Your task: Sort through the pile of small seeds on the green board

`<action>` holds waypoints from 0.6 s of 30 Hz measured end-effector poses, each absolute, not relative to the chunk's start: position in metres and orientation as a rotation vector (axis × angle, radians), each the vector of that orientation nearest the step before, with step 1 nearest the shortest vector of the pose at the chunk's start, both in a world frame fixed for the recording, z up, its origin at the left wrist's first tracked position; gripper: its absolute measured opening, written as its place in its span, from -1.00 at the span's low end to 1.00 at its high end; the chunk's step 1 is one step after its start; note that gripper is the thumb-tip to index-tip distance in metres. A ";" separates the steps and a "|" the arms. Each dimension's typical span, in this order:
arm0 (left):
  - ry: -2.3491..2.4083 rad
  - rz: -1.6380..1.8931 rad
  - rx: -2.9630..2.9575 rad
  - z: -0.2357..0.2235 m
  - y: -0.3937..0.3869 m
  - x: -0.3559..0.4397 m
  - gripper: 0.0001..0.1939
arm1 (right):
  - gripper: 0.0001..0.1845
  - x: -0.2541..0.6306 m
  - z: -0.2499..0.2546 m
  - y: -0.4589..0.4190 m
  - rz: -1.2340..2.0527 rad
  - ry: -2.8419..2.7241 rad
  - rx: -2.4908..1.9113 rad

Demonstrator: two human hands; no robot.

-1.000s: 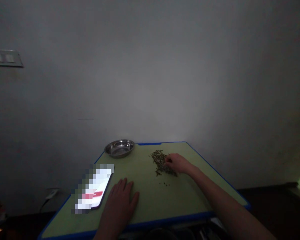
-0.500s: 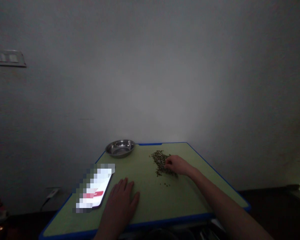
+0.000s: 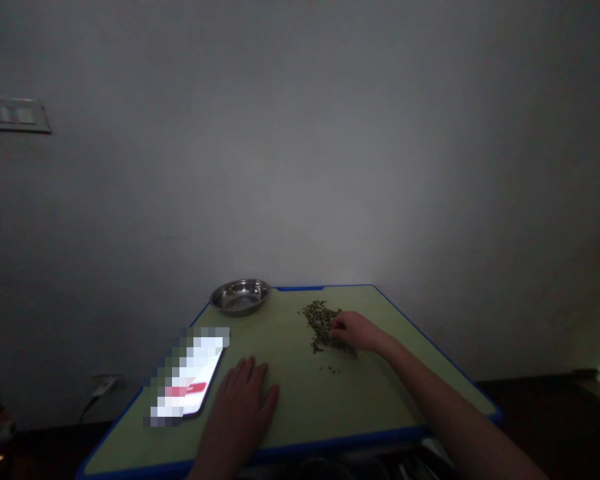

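A pile of small dark green grains (image 3: 320, 322) lies on a green table with a blue rim (image 3: 305, 393). My right hand (image 3: 356, 331) rests on the right side of that pile, fingers curled down and pinched among the grains. Flat on the table near the front edge lies my left hand (image 3: 243, 405), palm down and fingers stretched out, holding nothing. It sits just right of a lit phone (image 3: 193, 381). A shallow steel bowl (image 3: 240, 296) stands at the table's far left corner, apart from both hands.
A few stray grains (image 3: 333, 368) lie below the pile. A grey wall stands close behind the table, with a switch plate (image 3: 14, 116) at the upper left. The room is dim, and a cable and socket (image 3: 103, 387) show at the lower left.
Almost nothing differs. My right hand's fingers shift slightly on the grain pile. The left hand stays flat in the same spot.
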State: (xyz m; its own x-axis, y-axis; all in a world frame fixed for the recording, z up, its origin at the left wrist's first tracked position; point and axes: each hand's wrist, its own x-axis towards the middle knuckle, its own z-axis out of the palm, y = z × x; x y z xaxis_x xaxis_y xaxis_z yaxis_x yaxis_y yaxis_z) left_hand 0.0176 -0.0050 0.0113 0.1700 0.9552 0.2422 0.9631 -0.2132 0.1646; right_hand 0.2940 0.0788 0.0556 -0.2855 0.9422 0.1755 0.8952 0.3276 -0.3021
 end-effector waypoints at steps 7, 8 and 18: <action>-1.949 -0.446 -2.374 0.015 -0.006 0.019 -0.51 | -0.84 0.290 0.057 0.079 0.194 -2.240 -1.696; -1.949 -0.450 -2.375 0.015 -0.006 0.019 -0.51 | -0.84 0.291 0.056 0.079 0.188 -2.232 -1.709; -1.946 -0.396 -2.376 0.014 -0.007 0.019 -0.49 | -0.83 0.292 0.056 0.080 0.142 -2.218 -1.751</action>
State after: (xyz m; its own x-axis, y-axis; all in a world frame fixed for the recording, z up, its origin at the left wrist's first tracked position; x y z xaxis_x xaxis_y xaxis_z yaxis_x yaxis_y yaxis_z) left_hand 0.0192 -0.0066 0.0141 0.1778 0.9582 0.2242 0.9697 -0.2094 0.1260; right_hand 0.2915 0.0804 0.0555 -0.2043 0.9622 0.1799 0.9315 0.2476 -0.2666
